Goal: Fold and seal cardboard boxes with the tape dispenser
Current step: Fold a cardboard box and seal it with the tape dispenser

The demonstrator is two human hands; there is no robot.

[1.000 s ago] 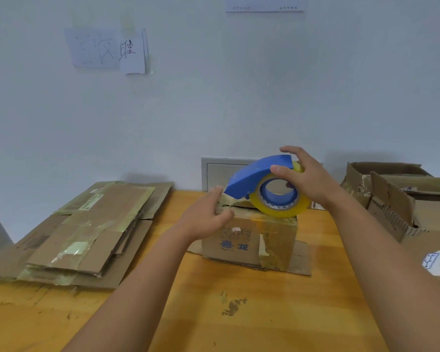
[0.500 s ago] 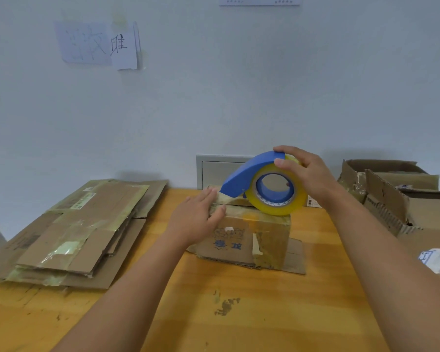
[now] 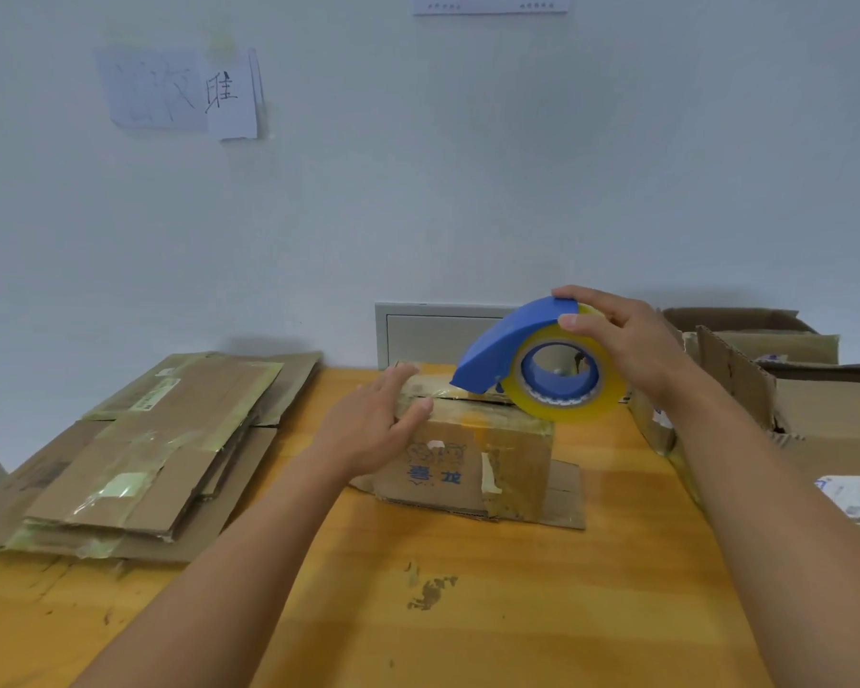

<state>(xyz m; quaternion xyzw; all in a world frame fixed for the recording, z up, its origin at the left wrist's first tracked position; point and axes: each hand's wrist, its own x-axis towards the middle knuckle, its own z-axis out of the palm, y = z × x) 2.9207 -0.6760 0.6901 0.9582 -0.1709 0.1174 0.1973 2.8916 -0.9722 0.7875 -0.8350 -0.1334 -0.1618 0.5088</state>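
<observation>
The small box (image 3: 472,454) sits mid-bench (image 3: 517,613), its top seam running left to right. The right hand (image 3: 621,340) grips the tape dispenser (image 3: 532,362) over the seam's right end, blue nose pointing left toward the left hand (image 3: 373,429). That hand, nearer the seam's start, presses the left corner with straight fingers.

Looks like a small packing/shipping workroom: worn wooden table (image 3: 467,613) against a bare white wall (image 3: 418,191), stack of flattened cartons (image 3: 140,454) on the left, open cardboard boxes (image 3: 790,389) right, handwritten paper notes (image 3: 180,91) taped up.
</observation>
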